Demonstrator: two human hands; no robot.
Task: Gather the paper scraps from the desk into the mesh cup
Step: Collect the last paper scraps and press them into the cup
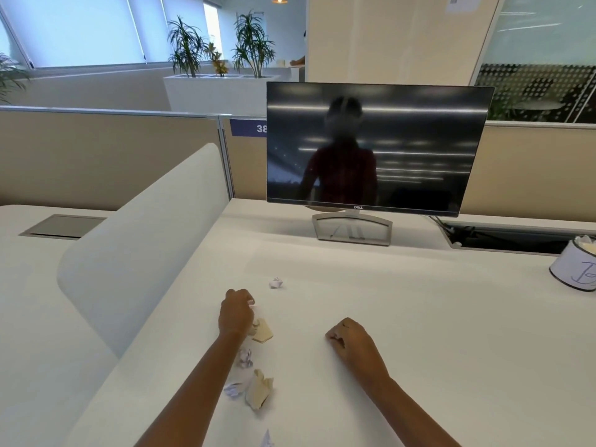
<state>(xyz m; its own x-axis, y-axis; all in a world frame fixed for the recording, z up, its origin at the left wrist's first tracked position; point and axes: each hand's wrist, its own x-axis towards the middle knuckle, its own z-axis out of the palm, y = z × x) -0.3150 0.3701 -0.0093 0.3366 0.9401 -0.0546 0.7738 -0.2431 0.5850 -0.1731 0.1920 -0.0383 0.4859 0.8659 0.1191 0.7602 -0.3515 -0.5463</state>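
Six paper scraps [259, 388] lie on the white table [419, 301] near the left grip [237, 314], which pinches a small scrap [252, 306]. The right grip [350, 341] is curled, contents unclear. The mesh cup [575, 269] stands far right.

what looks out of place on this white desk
Crumpled white and beige paper scraps lie strewn over the white desk by the left hand, far from the white paper-wrapped cup at the right edge.
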